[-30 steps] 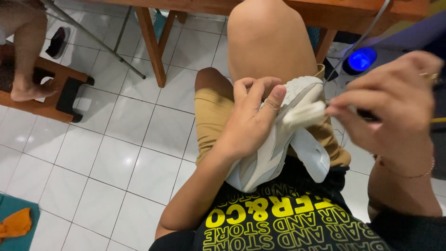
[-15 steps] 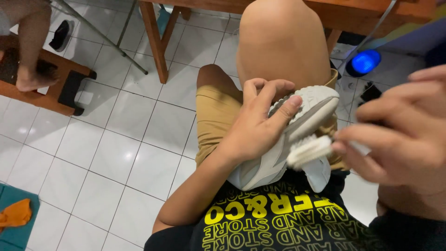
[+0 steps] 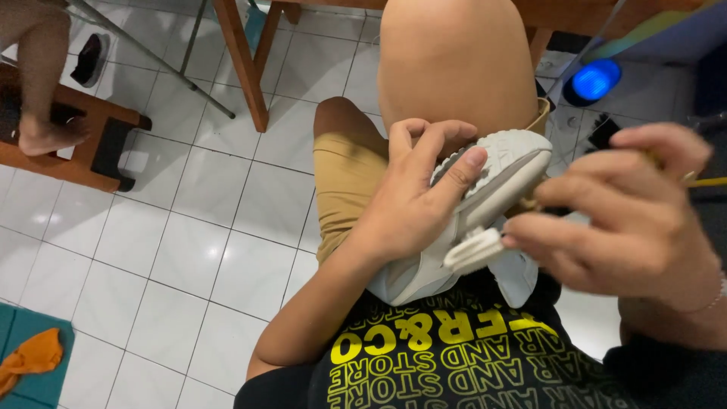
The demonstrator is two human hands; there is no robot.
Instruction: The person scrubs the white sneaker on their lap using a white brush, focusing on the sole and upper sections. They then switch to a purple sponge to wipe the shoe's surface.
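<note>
Here the left hand [image 3: 413, 201] is wrapped around a pale grey, ridged-soled sneaker [image 3: 485, 197], fingers curled over its sole and the thumb tucked behind, so the shoe is gripped firmly and lies tilted across the person's lap with its sole turned up. The right hand [image 3: 628, 220] is closed on a small white brush [image 3: 473, 250], pinched between thumb and fingertips; the pale brush head touches the side of the sneaker just below the left hand's fingers. The two hands sit close together, apart only by the width of the shoe.

Under the shoe is a black shirt with yellow lettering [image 3: 447, 356], and beyond it a leg in tan shorts [image 3: 344, 178] with the bare knee [image 3: 447, 64] raised toward the camera. A thin bracelet [image 3: 708, 303] circles the right wrist.

Further out, white floor tiles [image 3: 189, 250] spread to the left, with the leg of a wooden table [image 3: 242, 64] above them. A glowing blue round light [image 3: 594, 79] sits on the floor at the upper right. At the far left another person's bare foot [image 3: 49, 136] rests on a low wooden stool [image 3: 91, 148], and an orange cloth [image 3: 30, 360] lies on a teal mat [image 3: 45, 379] in the lower corner.
</note>
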